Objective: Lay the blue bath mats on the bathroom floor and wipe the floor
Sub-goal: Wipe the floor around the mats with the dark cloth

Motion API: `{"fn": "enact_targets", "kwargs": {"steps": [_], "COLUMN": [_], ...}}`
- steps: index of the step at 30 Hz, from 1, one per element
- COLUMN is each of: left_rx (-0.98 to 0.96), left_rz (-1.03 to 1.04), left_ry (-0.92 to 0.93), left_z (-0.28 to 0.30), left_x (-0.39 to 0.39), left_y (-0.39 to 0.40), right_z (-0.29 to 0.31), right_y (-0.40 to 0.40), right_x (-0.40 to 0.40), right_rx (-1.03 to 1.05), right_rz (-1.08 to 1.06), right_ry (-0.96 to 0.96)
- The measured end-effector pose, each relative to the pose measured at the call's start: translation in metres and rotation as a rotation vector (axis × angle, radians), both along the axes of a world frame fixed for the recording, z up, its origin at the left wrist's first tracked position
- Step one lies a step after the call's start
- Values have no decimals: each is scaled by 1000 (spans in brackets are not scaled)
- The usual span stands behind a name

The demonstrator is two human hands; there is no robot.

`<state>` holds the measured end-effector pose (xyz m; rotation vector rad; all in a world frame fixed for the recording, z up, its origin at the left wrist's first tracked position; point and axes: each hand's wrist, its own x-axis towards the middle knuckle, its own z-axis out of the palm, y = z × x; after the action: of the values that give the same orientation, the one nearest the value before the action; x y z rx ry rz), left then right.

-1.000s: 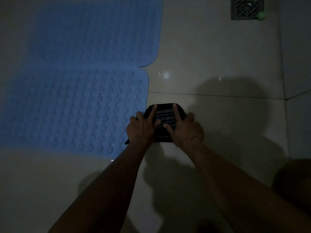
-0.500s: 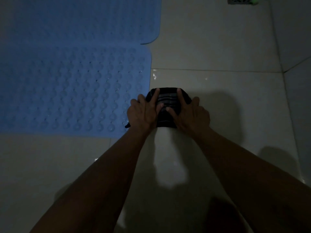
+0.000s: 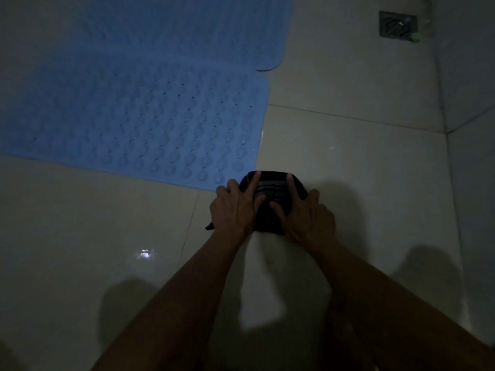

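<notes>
Two blue bath mats lie flat on the pale tiled floor [image 3: 348, 162], side by side. The near mat [image 3: 150, 124] has rows of round bumps; the far mat [image 3: 187, 30] sits behind it, reaching further right. A dark striped cloth [image 3: 270, 188] lies folded on the tiles just off the near mat's front right corner. My left hand [image 3: 233, 210] presses flat on the cloth's left half, and my right hand [image 3: 308, 218] presses on its right half, fingers spread. The light is dim.
A square metal floor drain [image 3: 397, 24] sits at the far right with a small green object [image 3: 415, 36] beside it. A tiled wall [image 3: 471, 103] rises along the right side. Bare wet-looking tiles stretch to the left and in front of me.
Both hands have drawn the cloth back toward me along the mat's right edge, from beside the mat to just past its front corner. The view has shifted with them.
</notes>
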<state>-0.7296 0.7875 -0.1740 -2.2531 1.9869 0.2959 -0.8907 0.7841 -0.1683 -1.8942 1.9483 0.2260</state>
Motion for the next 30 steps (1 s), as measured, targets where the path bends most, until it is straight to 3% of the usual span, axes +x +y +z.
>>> {"fn": "enact_targets", "kwargs": {"steps": [17,23,30], "left_rx": [51,57,39], "left_rz": [253,388,517], "left_ry": [61,89,98], "left_z": [5,9,12], "left_x": [38,61,92], "left_y": [80,93,102], "right_z": [6,4,-9], "right_y": [33,25,7], "right_x": [45,76,116], "right_rx": [-42,-180,-407], "right_rz": [333,541,775], "right_ry": [83,131,25]}}
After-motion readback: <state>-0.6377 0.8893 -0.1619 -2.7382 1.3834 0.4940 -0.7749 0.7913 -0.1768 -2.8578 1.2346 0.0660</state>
